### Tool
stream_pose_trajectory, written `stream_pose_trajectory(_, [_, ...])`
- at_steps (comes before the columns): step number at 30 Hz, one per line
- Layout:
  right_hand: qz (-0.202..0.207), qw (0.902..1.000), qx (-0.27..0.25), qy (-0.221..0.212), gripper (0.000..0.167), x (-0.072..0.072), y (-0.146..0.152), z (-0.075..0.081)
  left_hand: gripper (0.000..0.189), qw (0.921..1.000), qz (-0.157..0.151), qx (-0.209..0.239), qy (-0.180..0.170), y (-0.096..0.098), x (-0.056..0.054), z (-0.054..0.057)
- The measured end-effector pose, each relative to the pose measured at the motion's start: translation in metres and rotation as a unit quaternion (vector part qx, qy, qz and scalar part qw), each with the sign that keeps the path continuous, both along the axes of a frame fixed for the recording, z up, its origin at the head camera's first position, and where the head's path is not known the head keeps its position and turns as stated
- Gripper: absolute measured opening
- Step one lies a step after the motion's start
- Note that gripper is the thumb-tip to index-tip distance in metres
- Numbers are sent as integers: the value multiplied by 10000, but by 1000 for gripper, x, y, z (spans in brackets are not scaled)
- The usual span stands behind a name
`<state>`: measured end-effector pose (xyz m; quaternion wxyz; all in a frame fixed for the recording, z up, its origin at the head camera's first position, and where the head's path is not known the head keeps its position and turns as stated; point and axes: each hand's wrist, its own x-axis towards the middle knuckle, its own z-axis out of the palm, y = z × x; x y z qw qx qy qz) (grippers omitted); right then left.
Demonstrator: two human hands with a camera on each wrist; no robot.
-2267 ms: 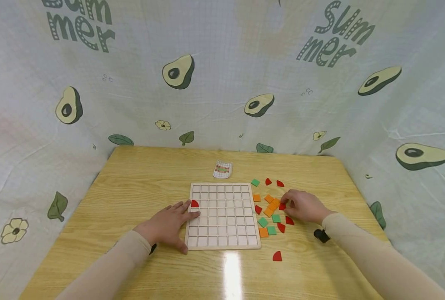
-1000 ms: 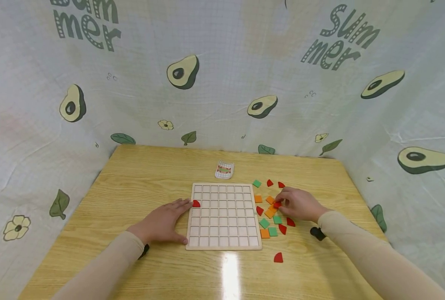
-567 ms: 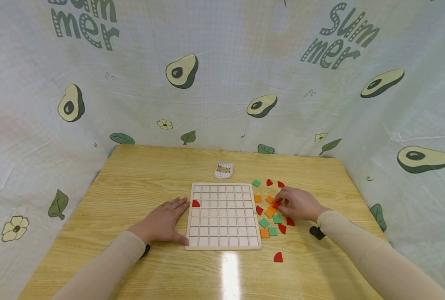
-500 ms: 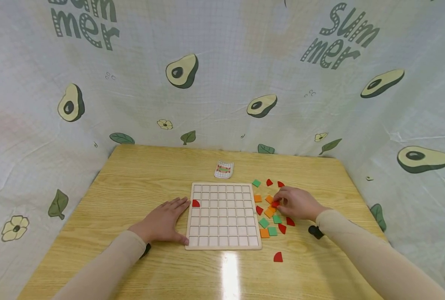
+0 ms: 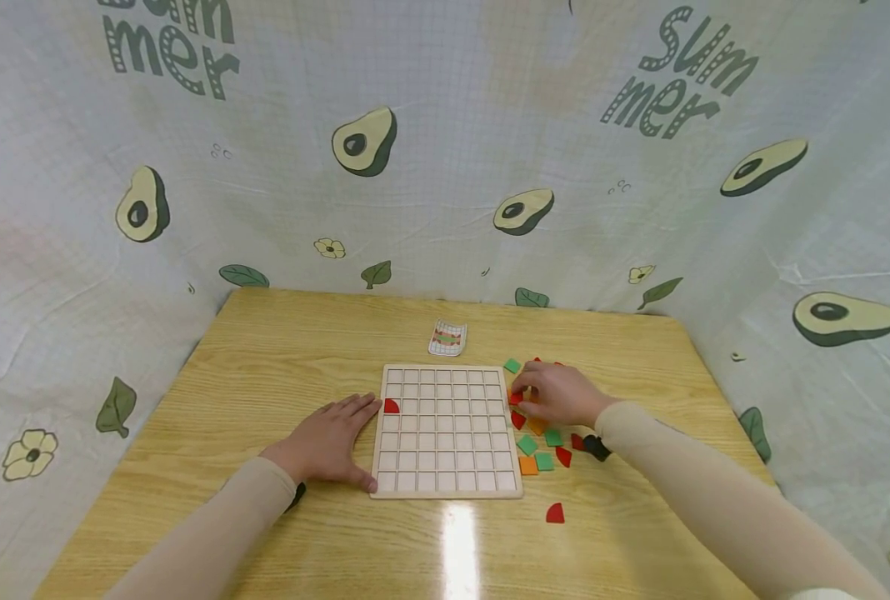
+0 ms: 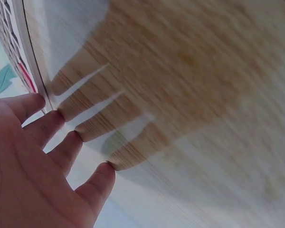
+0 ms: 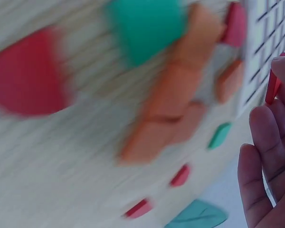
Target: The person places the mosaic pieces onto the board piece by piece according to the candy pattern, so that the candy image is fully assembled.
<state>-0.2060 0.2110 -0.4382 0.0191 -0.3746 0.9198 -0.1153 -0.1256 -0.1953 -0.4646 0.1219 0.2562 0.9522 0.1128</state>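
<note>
A pale wooden grid board (image 5: 445, 425) lies mid-table, with one red quarter-circle tile (image 5: 392, 407) in a cell of its leftmost column. My left hand (image 5: 325, 442) has its fingers spread at the board's left side; in the left wrist view, that hand's (image 6: 33, 166) fingertips rest on the table by the board's edge. Above the loose tiles at the board's right edge, my right hand (image 5: 565, 393) pinches another red quarter-circle tile (image 7: 274, 85) between thumb and fingers. The right hand partly hides the orange tiles beneath it.
Loose tiles lie right of the board: green squares (image 5: 527, 446), an orange square (image 5: 528, 466) and red quarter-circles (image 5: 562, 457). One red tile (image 5: 556, 513) sits nearer the front. Behind the board is a pattern card (image 5: 447, 338). A printed cloth (image 5: 430, 167) hangs at the back.
My right hand has picked up the red tile from beside the orange squares and carried it left to the board's right edge. My left hand stays beside the board, having shifted slightly off its top.
</note>
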Motion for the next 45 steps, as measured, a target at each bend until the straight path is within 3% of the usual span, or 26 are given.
stream_pose_trajectory(10, [375, 9980, -266, -423, 15, -19, -79, -8, 125, 10000, 40, -26, -10, -2, -1, -2])
stream_pose_trajectory(20, [632, 9970, -155, -421, 16, -22, -142, -28, 124, 10000, 14, -42, -20, -1, 0, 0])
stream_pose_trajectory(30, [797, 9964, -21, -303, 18, -20, -160, -34, 123, 9999, 34, -110, -27, 0, -1, 1])
stream_pose_trajectory(45, [753, 9967, 58, -307, 21, -19, -160, -34, 124, 9999, 19, -104, -32, 0, -2, 0])
